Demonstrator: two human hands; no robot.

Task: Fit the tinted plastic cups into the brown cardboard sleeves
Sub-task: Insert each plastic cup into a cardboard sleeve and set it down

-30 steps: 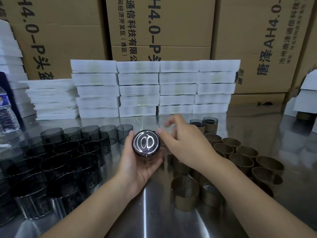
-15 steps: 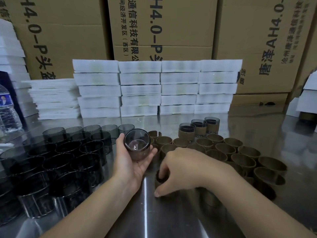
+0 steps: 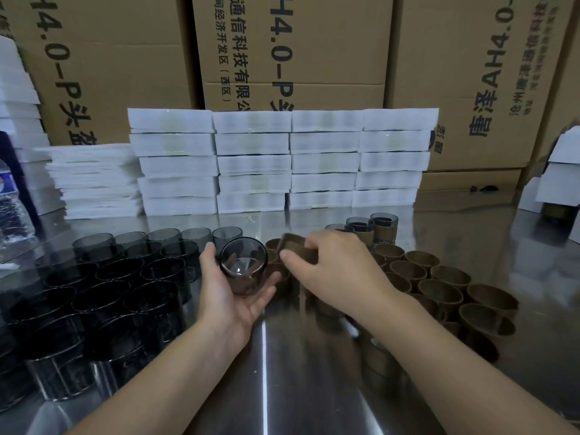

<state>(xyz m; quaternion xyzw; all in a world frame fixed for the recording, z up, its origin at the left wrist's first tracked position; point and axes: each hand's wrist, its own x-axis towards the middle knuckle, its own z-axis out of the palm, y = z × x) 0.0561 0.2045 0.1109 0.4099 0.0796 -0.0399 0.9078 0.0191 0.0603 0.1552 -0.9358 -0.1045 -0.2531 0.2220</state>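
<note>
Left hand [image 3: 229, 296] curled round a tinted cup [image 3: 243, 266], right hand [image 3: 339, 271] pinching a brown sleeve [image 3: 296, 251] just beside it, cardboard boxes [image 3: 314, 42] beyond both, white stacks [image 3: 251, 161] nearer, dark cups [image 3: 103, 293] left of the left hand, empty sleeves [image 3: 439, 290] right of the right hand

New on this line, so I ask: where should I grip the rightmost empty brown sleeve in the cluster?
Pinch the sleeve at its top rim, finger inside, thumb outside, from above on its right. It stands upright and open, and its neighbours crowd its left.
</note>
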